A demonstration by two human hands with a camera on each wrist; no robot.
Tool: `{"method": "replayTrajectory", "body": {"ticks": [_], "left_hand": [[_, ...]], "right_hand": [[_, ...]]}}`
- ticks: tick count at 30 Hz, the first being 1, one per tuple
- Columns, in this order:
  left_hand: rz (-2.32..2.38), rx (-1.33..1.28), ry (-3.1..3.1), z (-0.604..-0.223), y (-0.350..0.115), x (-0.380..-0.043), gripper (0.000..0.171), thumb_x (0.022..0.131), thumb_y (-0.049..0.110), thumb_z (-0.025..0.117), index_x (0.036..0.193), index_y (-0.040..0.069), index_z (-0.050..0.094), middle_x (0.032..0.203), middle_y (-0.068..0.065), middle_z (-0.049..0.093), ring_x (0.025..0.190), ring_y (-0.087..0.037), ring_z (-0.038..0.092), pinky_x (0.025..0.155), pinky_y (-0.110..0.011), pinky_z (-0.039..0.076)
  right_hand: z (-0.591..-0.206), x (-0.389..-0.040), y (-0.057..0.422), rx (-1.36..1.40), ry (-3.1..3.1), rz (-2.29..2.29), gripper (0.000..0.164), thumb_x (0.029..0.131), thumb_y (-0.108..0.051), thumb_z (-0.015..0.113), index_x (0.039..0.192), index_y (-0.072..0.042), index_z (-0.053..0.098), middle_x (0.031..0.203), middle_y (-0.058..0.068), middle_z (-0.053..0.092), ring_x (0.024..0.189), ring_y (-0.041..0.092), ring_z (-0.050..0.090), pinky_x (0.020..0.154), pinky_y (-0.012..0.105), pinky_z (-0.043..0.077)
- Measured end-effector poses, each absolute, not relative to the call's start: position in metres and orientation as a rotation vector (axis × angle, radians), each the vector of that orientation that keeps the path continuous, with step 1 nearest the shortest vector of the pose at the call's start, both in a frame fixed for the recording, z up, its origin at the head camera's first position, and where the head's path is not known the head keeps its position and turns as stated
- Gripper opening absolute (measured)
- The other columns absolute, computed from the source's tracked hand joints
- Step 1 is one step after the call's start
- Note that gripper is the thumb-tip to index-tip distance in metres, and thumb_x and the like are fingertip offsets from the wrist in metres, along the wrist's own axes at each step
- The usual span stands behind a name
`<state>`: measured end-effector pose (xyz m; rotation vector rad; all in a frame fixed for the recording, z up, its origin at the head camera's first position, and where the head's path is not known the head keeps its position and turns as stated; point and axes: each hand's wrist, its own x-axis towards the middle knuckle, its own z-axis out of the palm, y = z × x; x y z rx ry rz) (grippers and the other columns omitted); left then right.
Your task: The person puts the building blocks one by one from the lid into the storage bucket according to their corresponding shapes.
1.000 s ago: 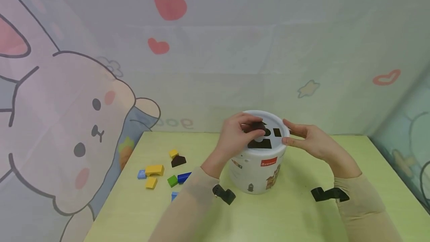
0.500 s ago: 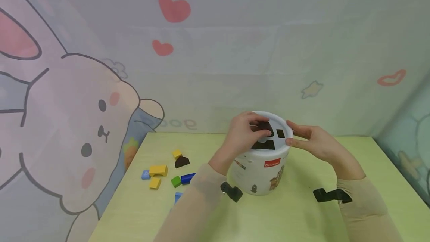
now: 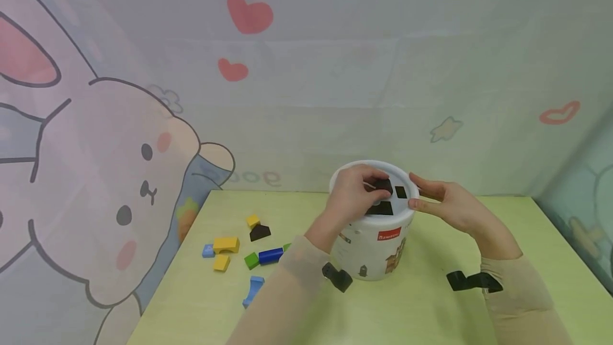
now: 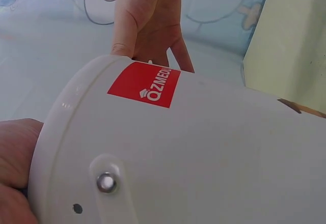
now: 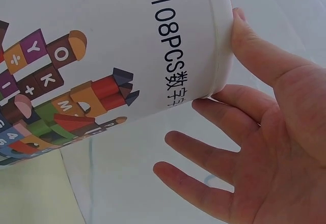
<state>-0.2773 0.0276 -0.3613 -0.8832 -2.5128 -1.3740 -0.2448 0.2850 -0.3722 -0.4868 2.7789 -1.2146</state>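
In the head view a white lidded bucket [image 3: 369, 249] stands upright on the table. Its lid [image 3: 404, 212] has dark shaped holes. My left hand [image 3: 351, 190] is over the lid, thumb and fingers pinching a dark brown block [image 3: 383, 186] right at the holes. The left wrist view shows only part of this hand [image 4: 15, 173] beside the lid's rim; the block is hidden there. At the right side of the rim, my right hand [image 3: 447, 204] touches the lid's edge with thumb and fingertips. Its other fingers [image 5: 204, 158] stretch out straight and spread in the right wrist view.
Left of the bucket lie loose blocks: a yellow arch [image 3: 226, 244], a dark brown block [image 3: 260, 232], a green block [image 3: 251, 261], a blue cylinder [image 3: 271, 256] and a light blue piece [image 3: 254, 290] partly behind my left sleeve. A printed curtain [image 3: 335, 79] hangs behind the table.
My left hand has shifted right across the lid with the dark brown block, uncovering more of the light blue piece. My right hand stays at the rim. The head view has turned slightly left.
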Motion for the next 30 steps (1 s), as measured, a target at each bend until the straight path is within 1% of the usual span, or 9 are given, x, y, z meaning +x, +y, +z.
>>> {"method": "replayTrajectory", "body": {"ticks": [7, 17, 24, 30], "left_hand": [[-1.294, -0.834, -2.531, -0.3640, 0.0292, -0.2744, 0.029, 0.093, 0.013, 0.087, 0.121, 0.010, 0.081, 0.118, -0.002, 0.076, 0.093, -0.010, 0.073, 0.082, -0.017, 0.056], [-1.268, -0.821, -2.551, -0.3644, 0.0302, -0.2748, 0.028, 0.093, 0.014, 0.087, 0.120, 0.010, 0.081, 0.116, -0.001, 0.076, 0.093, -0.008, 0.072, 0.082, -0.016, 0.055], [-1.215, -0.808, -2.572, -0.3649, 0.0316, -0.2764, 0.029, 0.093, 0.016, 0.087, 0.121, 0.012, 0.081, 0.118, 0.001, 0.075, 0.095, -0.008, 0.071, 0.083, -0.017, 0.055], [-1.234, -0.805, -2.578, -0.3648, 0.0310, -0.2746, 0.029, 0.094, 0.017, 0.086, 0.122, 0.011, 0.081, 0.117, 0.000, 0.076, 0.095, -0.008, 0.071, 0.083, -0.017, 0.055]], "right_hand": [[-0.3739, -0.2437, 0.2847, -0.493, 2.782, -1.215, 0.078, 0.105, -0.035, 0.073, 0.167, -0.005, 0.035, 0.157, 0.026, 0.050, 0.150, 0.054, 0.035, 0.111, 0.079, 0.034], [-0.3729, -0.2454, 0.2841, -0.489, 2.784, -1.212, 0.078, 0.105, -0.033, 0.073, 0.167, -0.006, 0.034, 0.157, 0.027, 0.049, 0.150, 0.055, 0.036, 0.110, 0.079, 0.034], [-0.3732, -0.2464, 0.2840, -0.486, 2.772, -1.231, 0.077, 0.105, -0.031, 0.072, 0.167, -0.006, 0.033, 0.157, 0.028, 0.048, 0.150, 0.055, 0.035, 0.111, 0.078, 0.034], [-0.3740, -0.2464, 0.2846, -0.481, 2.764, -1.238, 0.078, 0.105, -0.033, 0.072, 0.167, -0.005, 0.033, 0.158, 0.028, 0.048, 0.150, 0.055, 0.035, 0.110, 0.079, 0.034]]}}
